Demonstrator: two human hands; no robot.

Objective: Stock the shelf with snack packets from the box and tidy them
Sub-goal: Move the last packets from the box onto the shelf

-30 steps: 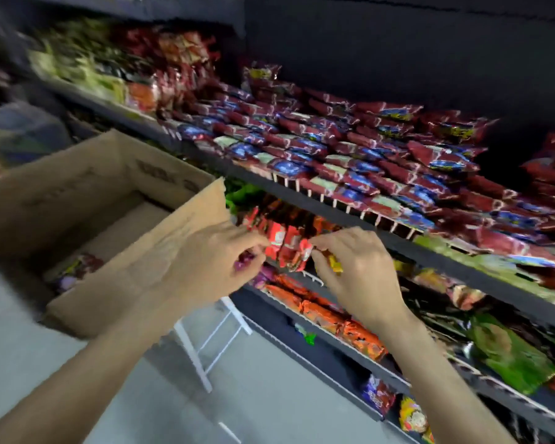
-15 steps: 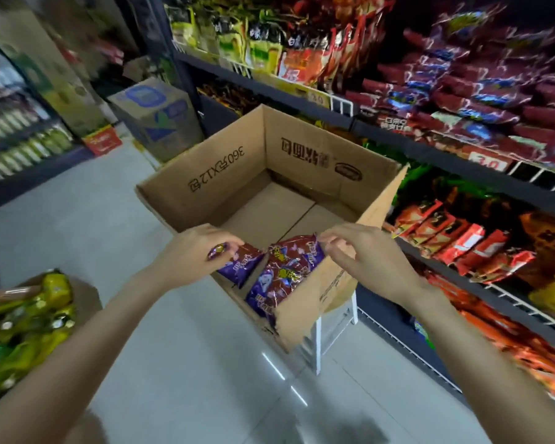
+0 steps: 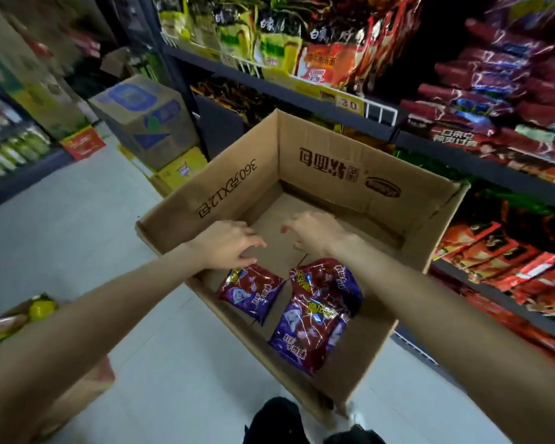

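An open cardboard box (image 3: 237, 184) stands in front of me beside the shelf (image 3: 481, 165). On its floor lie purple-and-red snack packets: a single one (image 3: 250, 291) on the left and a small pile (image 3: 314, 315) on the right. My left hand (image 3: 228, 243) and my right hand (image 3: 314, 232) hover inside the box just beyond the packets, fingers spread and curled downward, holding nothing. The shelf on the right carries rows of red, orange and green packets (image 3: 500, 254).
A blue-printed carton (image 3: 145, 120) on yellow boxes sits on the floor past the box. Another box with yellow-green packets (image 3: 42, 307) is at my lower left. Drinks shelves (image 3: 10, 149) line the far left. My dark shoes (image 3: 279, 418) show below.
My view swung from the shelf to the box. Both hands left the red packets on the shelf, passed over the purple packets and now reach deeper into the box, empty.
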